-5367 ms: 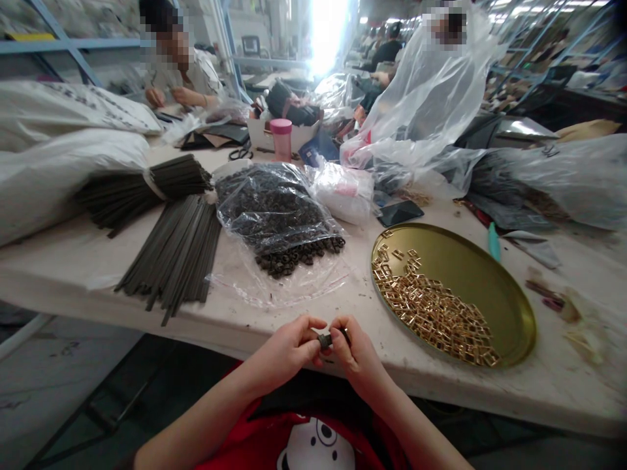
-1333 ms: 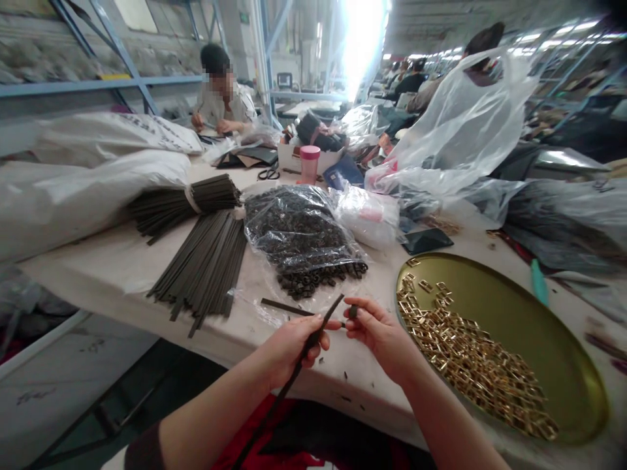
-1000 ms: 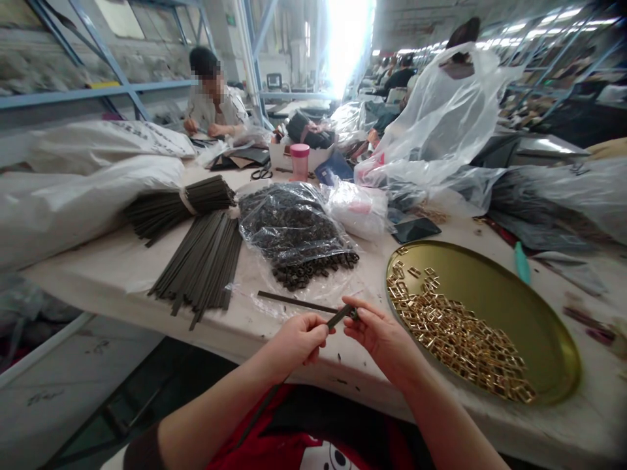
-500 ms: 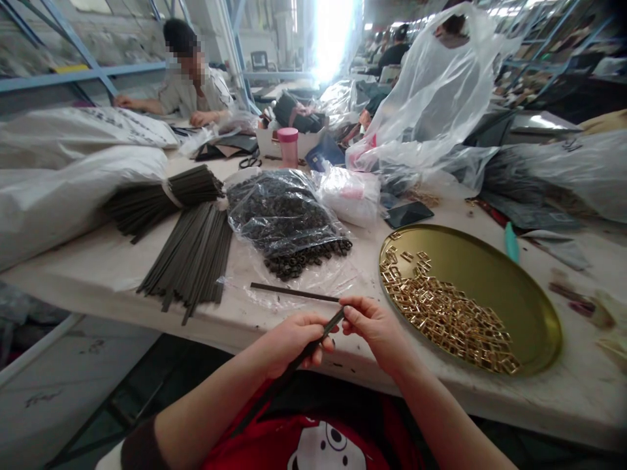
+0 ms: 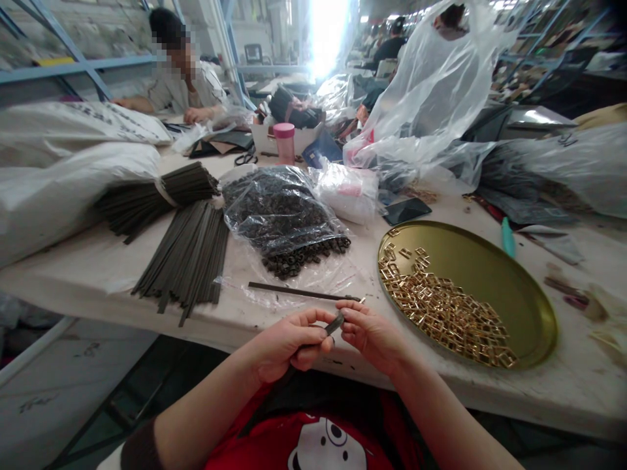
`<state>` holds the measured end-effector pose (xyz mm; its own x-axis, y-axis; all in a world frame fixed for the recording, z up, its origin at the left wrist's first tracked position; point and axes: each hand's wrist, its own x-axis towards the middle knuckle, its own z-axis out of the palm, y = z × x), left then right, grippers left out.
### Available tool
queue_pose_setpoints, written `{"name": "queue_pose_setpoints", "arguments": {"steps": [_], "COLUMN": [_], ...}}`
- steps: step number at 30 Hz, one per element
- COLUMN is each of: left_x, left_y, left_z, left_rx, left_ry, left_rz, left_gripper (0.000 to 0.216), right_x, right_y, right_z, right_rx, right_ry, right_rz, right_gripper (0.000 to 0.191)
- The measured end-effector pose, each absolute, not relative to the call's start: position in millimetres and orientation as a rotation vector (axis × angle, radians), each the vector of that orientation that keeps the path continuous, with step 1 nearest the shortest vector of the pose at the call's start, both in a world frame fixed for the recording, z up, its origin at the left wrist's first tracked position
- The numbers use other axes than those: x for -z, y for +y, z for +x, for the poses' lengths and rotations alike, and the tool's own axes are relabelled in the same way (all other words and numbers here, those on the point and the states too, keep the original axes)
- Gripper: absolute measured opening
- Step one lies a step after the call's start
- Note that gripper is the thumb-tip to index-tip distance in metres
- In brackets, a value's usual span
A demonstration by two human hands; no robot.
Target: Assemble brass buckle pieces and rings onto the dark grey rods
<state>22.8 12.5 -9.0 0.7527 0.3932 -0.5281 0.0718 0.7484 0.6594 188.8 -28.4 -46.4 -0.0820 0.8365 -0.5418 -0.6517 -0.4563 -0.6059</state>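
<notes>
A dark strap (image 5: 335,324) runs up out of my left hand (image 5: 304,338), which is closed around it near its upper end. The fingers of my right hand (image 5: 368,331) pinch at the tip of that strap. Just beyond my fingers, a second dark strap (image 5: 291,290) lies flat on the table, with a small gold buckle (image 5: 362,300) showing at its right end. The lower part of the held strap hangs toward my lap, partly hidden by my left hand and arm.
An olive round tray (image 5: 490,254) with many gold buckles (image 5: 450,313) stands at right. Loose dark straps (image 5: 189,261) and a tied bundle (image 5: 166,192) lie left. A plastic bag of small black loops (image 5: 284,209) sits ahead. Across the table sits a person (image 5: 181,85).
My right fingers have shifted at the strap's tip, and less of the strap shows between my hands. A gold buckle now shows at the end of the lying strap.
</notes>
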Motion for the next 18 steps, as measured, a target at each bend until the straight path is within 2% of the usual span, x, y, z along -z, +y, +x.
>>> {"name": "queue_pose_setpoints", "arguments": {"steps": [3, 6, 10, 15, 18], "left_x": [10, 14, 18, 18, 16], "left_y": [12, 12, 14, 12, 9], "left_z": [22, 21, 23, 28, 28], "left_rx": [-0.185, -0.215, -0.235, -0.278, -0.339], "left_ry": [0.713, 0.769, 0.884, 0.974, 0.989], "left_rz": [0.734, 0.889, 1.184, 1.337, 1.414], "left_gripper": [0.029, 0.022, 0.025, 0.016, 0.017], "right_x": [49, 52, 47, 37, 39], "right_y": [-31, -32, -34, -40, -42], "right_z": [185, 184, 187, 188, 186], "right_rx": [-1.793, -1.671, -1.52, -1.583, -1.578], "right_ry": [-0.213, -0.316, -0.467, -0.399, -0.375], "right_rz": [-1.019, -1.054, -1.107, -1.023, -1.017], "right_gripper": [0.026, 0.024, 0.023, 0.029, 0.03]}}
